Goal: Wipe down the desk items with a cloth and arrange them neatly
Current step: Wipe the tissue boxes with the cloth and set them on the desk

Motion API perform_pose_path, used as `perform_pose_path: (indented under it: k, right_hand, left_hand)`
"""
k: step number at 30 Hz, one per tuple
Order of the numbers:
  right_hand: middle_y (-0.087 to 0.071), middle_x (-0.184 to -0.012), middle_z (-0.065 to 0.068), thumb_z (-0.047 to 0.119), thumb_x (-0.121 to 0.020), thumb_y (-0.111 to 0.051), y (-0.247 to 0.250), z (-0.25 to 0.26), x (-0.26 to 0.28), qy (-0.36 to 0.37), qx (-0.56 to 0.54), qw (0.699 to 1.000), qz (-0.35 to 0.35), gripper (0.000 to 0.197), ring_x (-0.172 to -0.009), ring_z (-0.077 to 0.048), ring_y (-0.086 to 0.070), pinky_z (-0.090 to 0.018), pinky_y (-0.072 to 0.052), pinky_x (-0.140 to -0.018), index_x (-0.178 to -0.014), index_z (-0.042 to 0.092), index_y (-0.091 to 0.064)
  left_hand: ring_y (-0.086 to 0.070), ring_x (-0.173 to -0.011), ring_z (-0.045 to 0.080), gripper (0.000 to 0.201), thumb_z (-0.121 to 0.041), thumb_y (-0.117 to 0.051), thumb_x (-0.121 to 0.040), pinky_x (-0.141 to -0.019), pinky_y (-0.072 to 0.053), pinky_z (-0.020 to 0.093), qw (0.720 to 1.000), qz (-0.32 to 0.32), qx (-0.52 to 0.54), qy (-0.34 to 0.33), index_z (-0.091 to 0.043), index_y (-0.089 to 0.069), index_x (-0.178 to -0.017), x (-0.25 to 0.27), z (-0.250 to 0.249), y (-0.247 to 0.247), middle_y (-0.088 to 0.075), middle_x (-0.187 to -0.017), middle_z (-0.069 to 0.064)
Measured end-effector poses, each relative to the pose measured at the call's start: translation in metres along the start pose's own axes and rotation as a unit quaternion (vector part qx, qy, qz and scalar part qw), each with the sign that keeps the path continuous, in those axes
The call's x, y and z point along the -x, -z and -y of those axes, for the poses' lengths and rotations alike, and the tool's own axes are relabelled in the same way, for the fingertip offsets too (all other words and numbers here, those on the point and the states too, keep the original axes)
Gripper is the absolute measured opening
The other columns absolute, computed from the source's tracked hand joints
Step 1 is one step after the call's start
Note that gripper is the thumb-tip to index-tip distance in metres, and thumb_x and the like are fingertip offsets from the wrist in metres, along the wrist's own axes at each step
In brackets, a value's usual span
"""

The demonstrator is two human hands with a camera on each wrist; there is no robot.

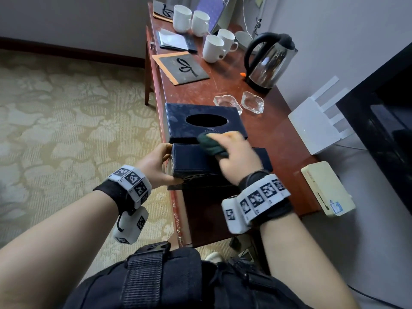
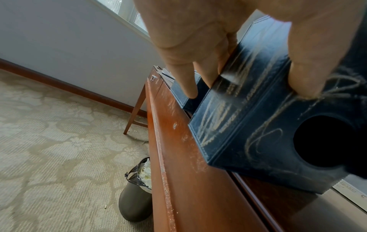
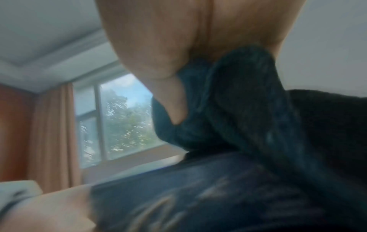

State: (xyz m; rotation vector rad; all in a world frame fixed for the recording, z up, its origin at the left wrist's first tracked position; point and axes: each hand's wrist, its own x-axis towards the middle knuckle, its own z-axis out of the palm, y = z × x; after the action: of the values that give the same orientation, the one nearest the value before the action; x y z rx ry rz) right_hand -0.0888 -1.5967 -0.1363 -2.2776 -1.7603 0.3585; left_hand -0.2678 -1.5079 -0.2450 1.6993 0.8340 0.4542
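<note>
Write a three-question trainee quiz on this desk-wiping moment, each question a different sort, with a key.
1. True or false: the right hand holds a dark green cloth against the near tissue box.
2. Multiple choice: what does the left hand do? A) lifts a mug B) grips the near tissue box at its end C) hangs idle
3. Fill in: four white ____ stand at the far end of the desk, beyond the kettle.

Key: 1 true; 2 B; 3 mugs
</note>
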Motion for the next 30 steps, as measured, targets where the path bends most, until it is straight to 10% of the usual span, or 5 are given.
perform_pose_path:
  k: [5, 12, 15, 20, 30]
  right_hand:
    - [-0.041, -0.135, 0.002, 0.002, -0.08, -0.044, -0.008, -0.013, 0.008, -0.056, -0.029, 0.998, -0.002, 0.061, -0.118, -0.028, -0.041, -0.034, -0.037, -0.101, -0.131, 0.036, -0.048]
    - [-0.042, -0.132, -0.009, 0.004, -0.086, -0.041, 0.03, -0.076, 0.015, -0.258, -0.029, 0.959, -0.113, 0.053, -0.118, -0.033, -0.045, -0.033, -0.036, -0.099, -0.133, 0.028, -0.047]
    - [-0.041, -0.133, -0.009, 0.004, -0.088, -0.044, 0.03, -0.074, 0.021, -0.252, -0.093, 0.95, -0.159, 0.05, -0.117, -0.03, -0.046, -0.03, -0.035, -0.099, -0.133, 0.025, -0.048]
    - [-0.045, -0.129, -0.005, 0.005, -0.087, -0.046, 0.034, -0.059, 0.025, -0.188, -0.087, 0.964, -0.169, 0.048, -0.116, -0.027, -0.047, -0.029, -0.035, -0.095, -0.129, 0.028, -0.05]
    - [-0.05, -0.126, -0.002, 0.005, -0.086, -0.055, 0.072, -0.032, 0.032, -0.099, -0.126, 0.951, -0.264, 0.05, -0.115, -0.017, -0.048, -0.01, -0.028, -0.089, -0.131, 0.027, -0.051]
  left_hand:
    - [-0.043, -0.124, 0.006, 0.078, -0.053, -0.074, -0.044, -0.101, -0.031, 0.014, 1.0, 0.005, 0.016, 0.0, -0.041, -0.036, -0.111, 0.002, 0.001, 0.0, -0.046, -0.116, -0.026]
    - [-0.042, -0.118, 0.005, 0.092, -0.037, -0.085, -0.049, -0.099, -0.034, 0.023, 1.0, 0.001, 0.018, 0.024, -0.028, -0.032, -0.124, 0.004, 0.001, -0.003, -0.045, -0.116, -0.02]
    - [-0.037, -0.116, 0.008, 0.092, -0.009, -0.085, -0.06, -0.096, -0.033, 0.025, 0.998, -0.014, -0.008, 0.061, -0.016, -0.032, -0.135, 0.003, 0.006, -0.012, -0.041, -0.124, -0.008]
    - [-0.043, -0.116, 0.016, 0.089, -0.007, -0.085, -0.06, -0.103, -0.038, 0.038, 0.997, -0.021, 0.019, 0.065, -0.015, -0.036, -0.133, 0.008, 0.005, -0.015, -0.043, -0.123, -0.003]
    - [-0.037, -0.096, 0.004, 0.104, -0.061, -0.054, -0.033, -0.084, -0.029, 0.007, 0.968, -0.085, -0.19, -0.137, -0.021, -0.05, -0.13, 0.004, -0.122, 0.036, -0.037, -0.104, -0.005]
